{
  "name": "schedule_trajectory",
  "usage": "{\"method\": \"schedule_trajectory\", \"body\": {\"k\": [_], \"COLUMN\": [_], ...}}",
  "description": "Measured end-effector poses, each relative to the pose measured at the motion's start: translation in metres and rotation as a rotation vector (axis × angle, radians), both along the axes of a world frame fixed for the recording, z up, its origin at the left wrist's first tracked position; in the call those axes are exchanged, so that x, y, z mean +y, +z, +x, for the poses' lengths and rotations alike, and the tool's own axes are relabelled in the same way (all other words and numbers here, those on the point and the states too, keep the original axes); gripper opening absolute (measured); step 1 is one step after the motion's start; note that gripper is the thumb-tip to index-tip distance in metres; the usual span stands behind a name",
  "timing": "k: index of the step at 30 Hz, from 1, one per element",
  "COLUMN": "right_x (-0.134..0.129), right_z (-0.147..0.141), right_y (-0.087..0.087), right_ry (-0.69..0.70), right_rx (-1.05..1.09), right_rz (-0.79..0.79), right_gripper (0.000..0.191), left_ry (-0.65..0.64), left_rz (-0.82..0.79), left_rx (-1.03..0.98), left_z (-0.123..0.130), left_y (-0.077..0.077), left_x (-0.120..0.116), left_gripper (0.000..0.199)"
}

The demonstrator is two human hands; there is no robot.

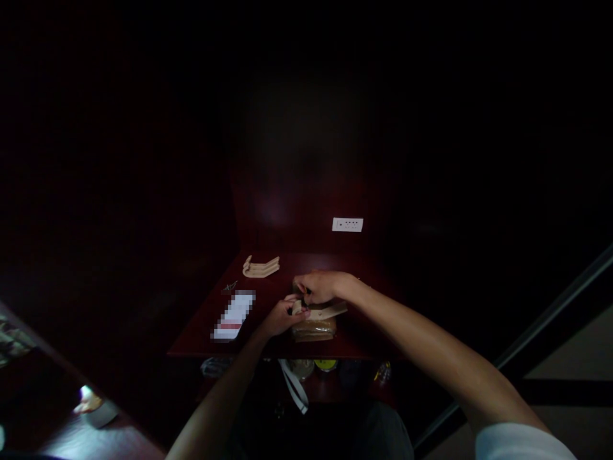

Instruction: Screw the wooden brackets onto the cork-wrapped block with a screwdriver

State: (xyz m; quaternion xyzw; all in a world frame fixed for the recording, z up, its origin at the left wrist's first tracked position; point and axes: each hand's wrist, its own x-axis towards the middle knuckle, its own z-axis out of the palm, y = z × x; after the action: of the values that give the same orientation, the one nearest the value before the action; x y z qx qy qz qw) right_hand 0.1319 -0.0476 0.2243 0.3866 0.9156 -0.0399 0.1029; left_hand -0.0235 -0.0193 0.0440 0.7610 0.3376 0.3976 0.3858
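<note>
"Where's the wooden hook [331,312]?"

"Beside the wrapped packet [313,331], near the front of the tabletop [361,340]. The left hand [281,317] pinches it by its curled end."

"And the right hand [322,285]?"

"Its fingers bend inward just beyond that curl; I can't tell whether they grasp anything."

"Which step is this?"

"Close fingerwork around the curled end, I'd judge. The next move seems to call for a steady left pinch and careful right fingertips."

The view is dim, nearly black up top; bright light glows lower left, a packet [313,329] glints, a pale patch [234,314] is pixelated.
</note>
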Motion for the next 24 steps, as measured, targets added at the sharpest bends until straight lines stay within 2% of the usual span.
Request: {"method": "schedule_trajectory", "body": {"k": [13, 24], "right_x": [0.0022, 0.0002], "right_z": [-0.0005, -0.0018], "right_y": [-0.0025, -0.0005], "right_ry": [0.021, -0.058], "right_rx": [0.006, -0.03], "right_rz": [0.004, -0.011], "right_gripper": [0.028, 0.033], "left_ry": [0.012, 0.03], "left_rz": [-0.002, -0.001], "left_rx": [-0.014, -0.001], "left_z": [0.0009, 0.001], "left_y": [-0.0037, -0.0076], "left_x": [0.0001, 0.0017], "left_gripper": [0.026, 0.027]}}
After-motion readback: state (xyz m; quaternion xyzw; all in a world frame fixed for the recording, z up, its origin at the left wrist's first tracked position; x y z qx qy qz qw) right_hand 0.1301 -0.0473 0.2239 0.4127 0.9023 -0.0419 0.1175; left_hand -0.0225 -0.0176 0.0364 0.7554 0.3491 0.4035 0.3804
